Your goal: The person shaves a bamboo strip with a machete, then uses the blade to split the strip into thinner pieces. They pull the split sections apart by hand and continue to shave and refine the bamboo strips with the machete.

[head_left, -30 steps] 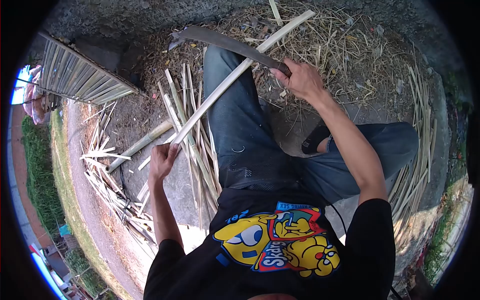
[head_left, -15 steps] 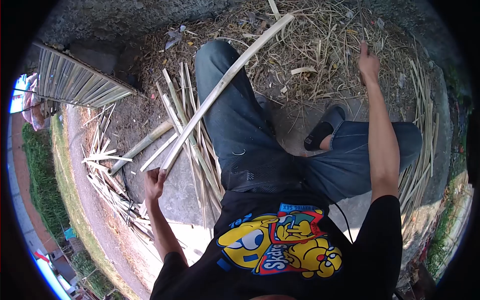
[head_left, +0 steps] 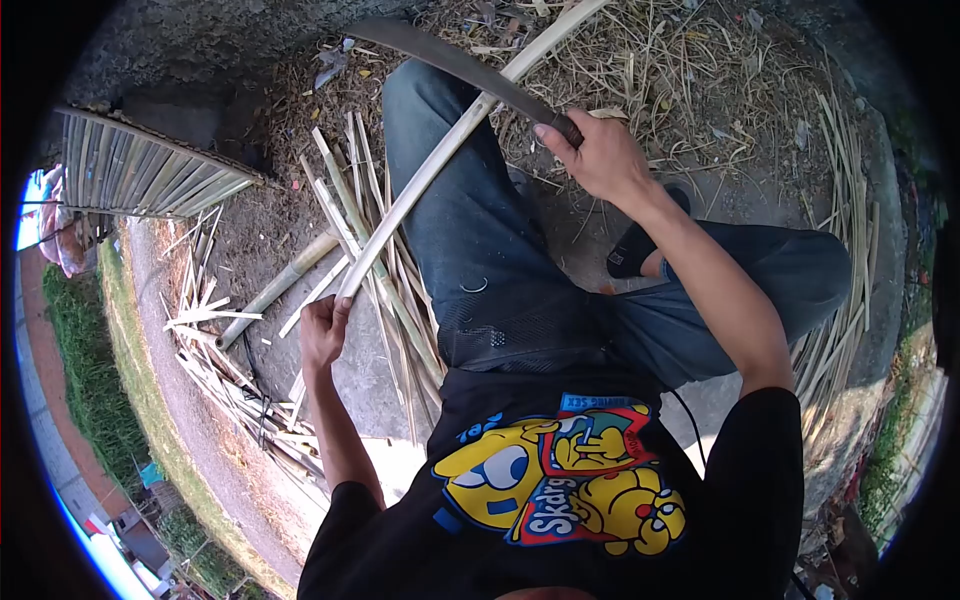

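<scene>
A long pale bamboo strip slants up and right across my raised knee. My left hand is closed on its lower end. My right hand grips the dark handle of a large curved blade. The blade points up and left, crossing the strip beyond the knee; whether it touches the strip I cannot tell.
Split strips lie beside my leg, near a thick bamboo pole. More strips are piled at the far left and along the right. A slatted bamboo panel stands upper left. Shavings cover the ground ahead.
My right hand has swung left and nearer, bringing the blade across the strip. My left hand has moved slightly up with the strip.
</scene>
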Demonstrator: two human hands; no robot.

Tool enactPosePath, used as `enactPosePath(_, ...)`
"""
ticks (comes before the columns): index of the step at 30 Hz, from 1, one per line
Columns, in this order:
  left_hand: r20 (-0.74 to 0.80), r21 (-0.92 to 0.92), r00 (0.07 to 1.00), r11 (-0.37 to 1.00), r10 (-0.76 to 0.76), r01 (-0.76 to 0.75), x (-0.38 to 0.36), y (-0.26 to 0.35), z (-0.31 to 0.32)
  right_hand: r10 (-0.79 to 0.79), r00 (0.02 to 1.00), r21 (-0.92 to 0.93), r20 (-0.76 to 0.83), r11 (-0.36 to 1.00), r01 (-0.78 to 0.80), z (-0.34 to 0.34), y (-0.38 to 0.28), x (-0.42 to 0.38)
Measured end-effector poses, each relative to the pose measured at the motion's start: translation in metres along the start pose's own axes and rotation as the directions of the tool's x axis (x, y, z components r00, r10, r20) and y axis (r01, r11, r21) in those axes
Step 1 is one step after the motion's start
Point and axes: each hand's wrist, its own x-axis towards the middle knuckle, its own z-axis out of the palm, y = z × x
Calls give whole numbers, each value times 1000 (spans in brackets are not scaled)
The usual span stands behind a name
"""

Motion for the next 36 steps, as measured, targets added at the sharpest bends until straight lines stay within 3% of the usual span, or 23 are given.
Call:
enactPosePath(3,-13,105,999,994,35,-33,-1,-12,-9,-74,996,-52,49,996,77,9,-35,-8)
enactPosePath(5,-32,91,999,996,23,-20,-5,-15,-4,-130,991,-74,32,989,132,15,-23,4)
enactPosePath(7,-44,78,999,997,23,-20,-8,-14,1,-234,968,-281,-86,938,201,17,6,19)
enactPosePath(9,-69,105,997,994,18,-11,-27,-52,-21,130,972,-91,-195,985,-150,-23,44,47)
enactPosePath(10,-66,68,998,998,-3,8,-36,-71,-35,374,902,75,-216,927,-367,-51,83,67)
enactPosePath(11,-53,32,997,998,-46,48,-60,-83,-41,505,802,97,-320,859,-502,-70,148,86)
enactPosePath(12,-89,44,994,997,-60,64,-81,-91,-41,685,652,264,-325,728,-633,-95,180,80)
enactPosePath(13,-132,61,990,997,-46,55,-83,-99,-42,621,661,173,-422,771,-613,-110,239,76)
enactPosePath(14,-139,77,990,996,-26,37,-87,-111,-37,617,624,151,-480,759,-634,-127,256,71)
enactPosePath(16,-118,-23,988,995,-101,99,-86,-90,-21,614,615,92,-494,741,-665,-129,251,52)
enactPosePath(17,-94,-82,984,986,-153,145,-79,-82,-15,693,614,462,-378,716,-524,-127,232,48)
enactPosePath(18,-88,-14,990,994,-112,112,-70,-79,-11,724,637,773,-265,554,-308,-128,213,57)
enactPosePath(19,-87,-13,990,993,-115,115,-62,-76,-7,725,637,773,-262,553,-310,-124,198,61)
enactPosePath(21,-121,9,992,999,-46,48,-47,-67,0,653,703,847,-283,514,-137,-108,170,56)
enactPosePath(25,-88,27,996,999,-24,26,-12,-43,6,524,818,841,-236,533,-98,-80,126,45)
enactPosePath(29,-31,-117,1000,993,0,-3,23,2,11,404,865,731,-296,679,-67,-61,79,29)
enactPosePath(31,-49,-69,998,997,31,-35,40,3,14,205,932,748,-298,657,95,-46,70,27)
enactPosePath(34,-88,36,996,999,6,-3,58,5,13,122,974,712,-189,700,50,-32,51,20)
enactPosePath(36,-231,179,972,984,38,4,63,8,14,145,975,585,-171,811,-18,-12,64,28)
